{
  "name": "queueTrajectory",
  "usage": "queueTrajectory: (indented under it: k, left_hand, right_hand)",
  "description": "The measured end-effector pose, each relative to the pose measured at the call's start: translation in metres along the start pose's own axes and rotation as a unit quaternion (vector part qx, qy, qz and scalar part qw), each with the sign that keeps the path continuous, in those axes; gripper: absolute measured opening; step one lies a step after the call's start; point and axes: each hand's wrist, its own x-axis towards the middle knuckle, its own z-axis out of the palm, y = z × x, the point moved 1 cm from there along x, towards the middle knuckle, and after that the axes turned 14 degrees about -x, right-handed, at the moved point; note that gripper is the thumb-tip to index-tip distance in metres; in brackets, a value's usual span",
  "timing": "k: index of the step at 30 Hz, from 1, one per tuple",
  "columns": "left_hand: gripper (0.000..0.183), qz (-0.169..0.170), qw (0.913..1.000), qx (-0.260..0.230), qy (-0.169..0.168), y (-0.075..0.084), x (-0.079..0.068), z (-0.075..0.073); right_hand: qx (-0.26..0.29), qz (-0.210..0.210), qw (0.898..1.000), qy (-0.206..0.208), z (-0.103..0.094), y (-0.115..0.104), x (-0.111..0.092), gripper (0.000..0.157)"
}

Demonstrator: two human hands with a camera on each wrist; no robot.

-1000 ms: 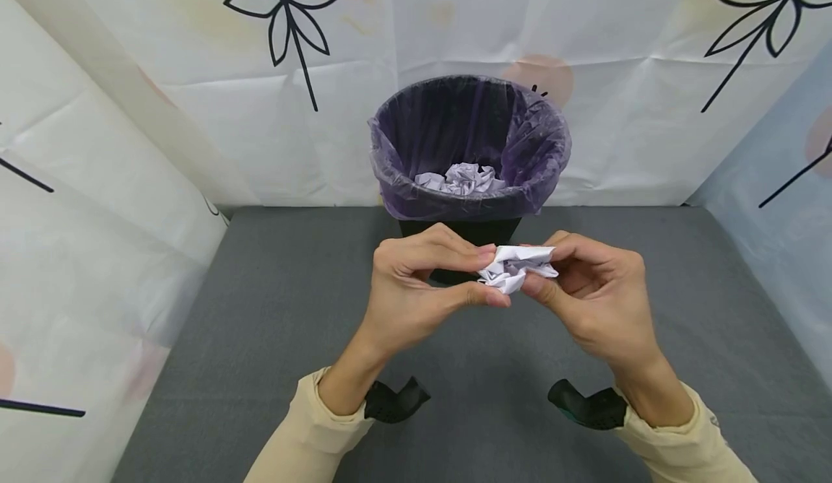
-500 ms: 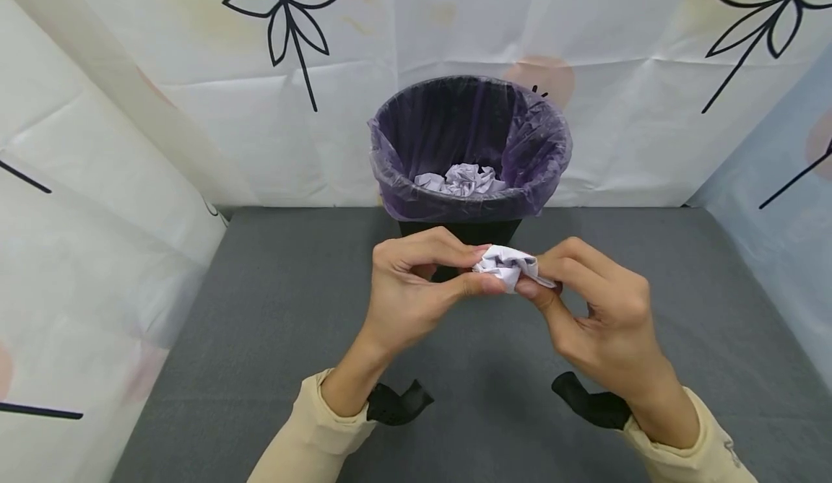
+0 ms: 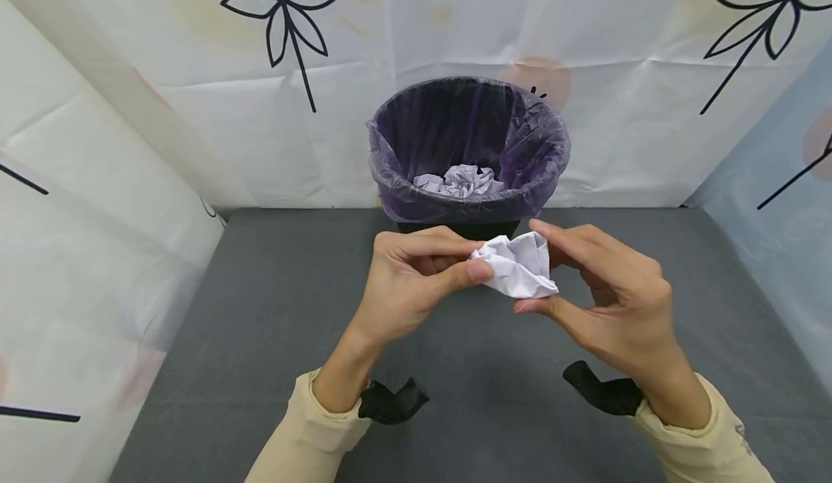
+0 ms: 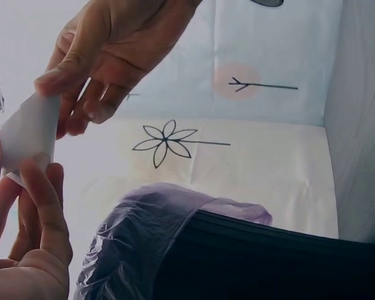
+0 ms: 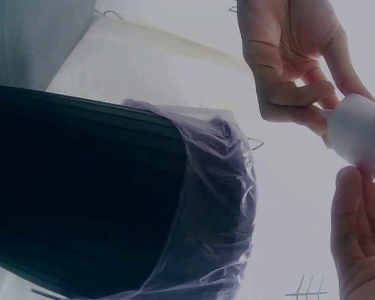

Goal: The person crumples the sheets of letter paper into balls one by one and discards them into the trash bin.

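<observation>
A crumpled piece of white paper (image 3: 518, 266) is between my two hands, in front of the bin. My left hand (image 3: 409, 281) pinches its left end, thumb over the near face and fingers behind. My right hand (image 3: 604, 292) spans the right end, index finger at the top edge and thumb along the bottom edge. In the left wrist view the right hand (image 4: 115, 53) has its thumb at a corner of the paper (image 4: 30, 128), above the left hand (image 4: 37, 244). The right wrist view shows the paper (image 5: 356, 131) partly cut off.
A black bin (image 3: 455, 227) with a purple plastic liner (image 3: 542, 151) stands against the patterned back sheet (image 3: 195, 107). Several crumpled white papers (image 3: 463, 181) lie inside. Grey cloth (image 3: 292, 288) covers the surface. A pale blue sheet (image 3: 786, 172) borders the right side.
My right hand has spread its thumb and index finger apart and shifted slightly right. The paper looks larger and more opened out than half a second ago. My left hand keeps its pinch.
</observation>
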Motion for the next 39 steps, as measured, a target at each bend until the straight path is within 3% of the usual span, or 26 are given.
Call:
queueTrajectory:
  k: [10,16,24,32,35,39]
  left_hand:
    - [0.057,-0.013,0.9997,-0.004,-0.021,0.001,0.0,0.002]
    - [0.055,-0.017,0.9993,0.002,-0.033,0.001,-0.001,0.002]
    - [0.045,-0.011,0.9985,0.03,-0.044,0.002,-0.002,0.0]
    - [0.045,-0.056,0.998,0.001,0.029,0.003,-0.005,0.001]
    - [0.059,-0.082,0.9937,-0.028,0.07,0.003,-0.005,0.003]
    - [0.073,-0.11,0.9859,-0.06,0.11,0.002,-0.006,0.007]
  right_hand:
    - [0.025,-0.078,0.995,0.053,0.002,0.005,0.003,0.04]
    - [0.071,-0.111,0.991,0.035,0.005,0.006,0.004,0.029]
    - [0.061,-0.128,0.989,0.031,0.009,0.008,0.005,0.023]
    - [-0.007,-0.093,0.996,-0.002,0.008,0.005,0.007,0.028]
    - [-0.038,-0.105,0.993,0.041,0.014,0.005,0.006,0.027]
    - [-0.084,-0.131,0.982,0.106,0.022,0.006,0.005,0.023]
